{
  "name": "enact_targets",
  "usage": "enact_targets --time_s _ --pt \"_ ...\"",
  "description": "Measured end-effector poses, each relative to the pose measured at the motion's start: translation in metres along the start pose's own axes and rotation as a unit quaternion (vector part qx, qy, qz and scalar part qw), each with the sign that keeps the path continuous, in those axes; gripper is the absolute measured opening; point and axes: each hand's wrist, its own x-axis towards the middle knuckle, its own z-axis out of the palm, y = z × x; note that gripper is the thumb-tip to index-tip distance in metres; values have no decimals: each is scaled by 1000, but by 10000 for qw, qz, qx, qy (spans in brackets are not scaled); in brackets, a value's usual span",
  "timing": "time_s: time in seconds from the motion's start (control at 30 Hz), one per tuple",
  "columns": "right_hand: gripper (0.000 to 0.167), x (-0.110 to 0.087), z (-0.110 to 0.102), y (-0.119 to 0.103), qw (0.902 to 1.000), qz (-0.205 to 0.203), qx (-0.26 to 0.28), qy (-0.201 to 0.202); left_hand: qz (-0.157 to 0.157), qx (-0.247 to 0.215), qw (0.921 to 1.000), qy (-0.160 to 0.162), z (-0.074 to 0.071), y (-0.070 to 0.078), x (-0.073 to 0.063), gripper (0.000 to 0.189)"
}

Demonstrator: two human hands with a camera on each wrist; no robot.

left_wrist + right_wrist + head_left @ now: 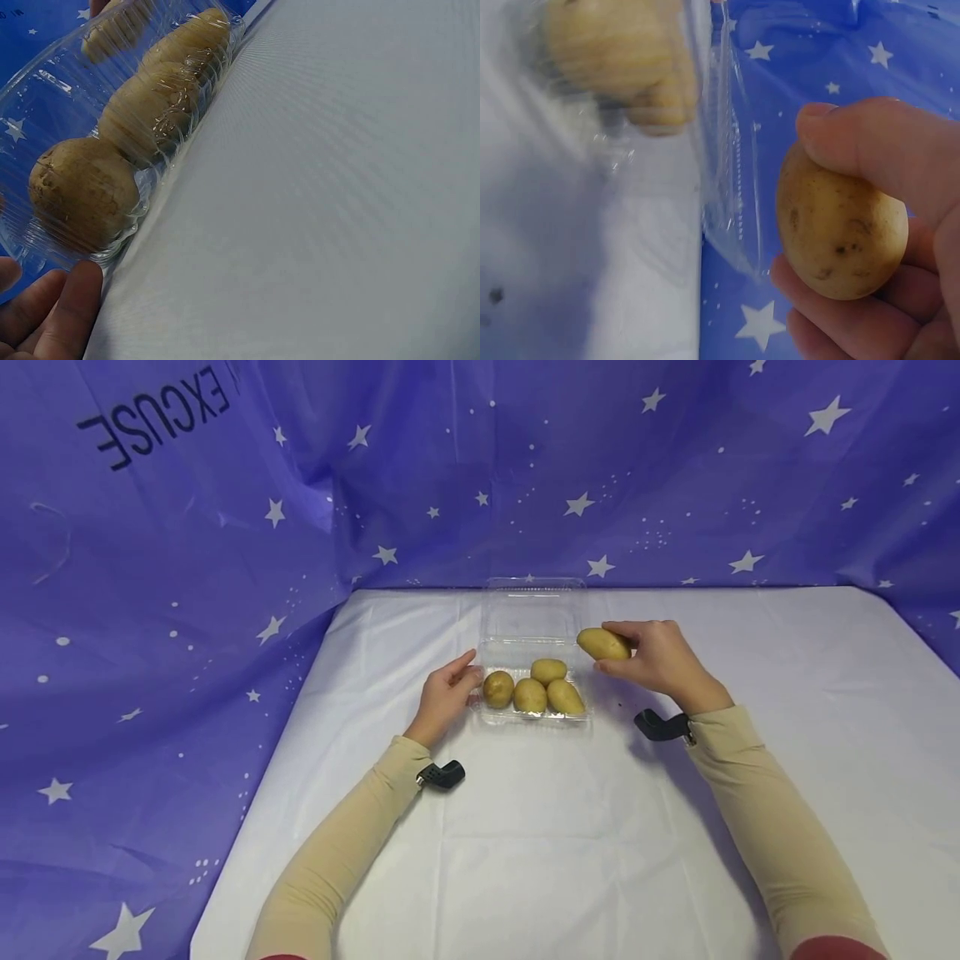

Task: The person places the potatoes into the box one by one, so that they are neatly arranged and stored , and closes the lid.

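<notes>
A potato [602,644] is gripped between the thumb and fingers of my right hand [660,660], held up just right of a clear plastic clamshell box [536,720]. The right wrist view shows this potato [840,225] with dark specks on its skin. Several more potatoes lie inside the box, among them a round one [498,690] at its left end and another [548,672] behind the front row. My left hand [442,697] touches the box's left side with its fingers extended; in the left wrist view the fingertips [82,292] rest against the box's lower corner.
The box's clear lid [534,610] stands open toward the back. A white cloth [555,843] covers the table, and a blue star-patterned curtain [450,468] hangs behind and to the left. Dark wrist mounts [442,775] sit on both sleeves.
</notes>
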Motion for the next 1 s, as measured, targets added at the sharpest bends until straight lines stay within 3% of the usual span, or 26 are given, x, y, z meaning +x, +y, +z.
enact_targets --time_s 0.5,1.0 --pt "50 37 19 -30 9944 -756 182 -716 22 -37 10000 8 0 0 0 51" --pt "50 65 37 -53 9869 -1024 -54 -1248 16 -99 9999 6 0 1 -1 51"
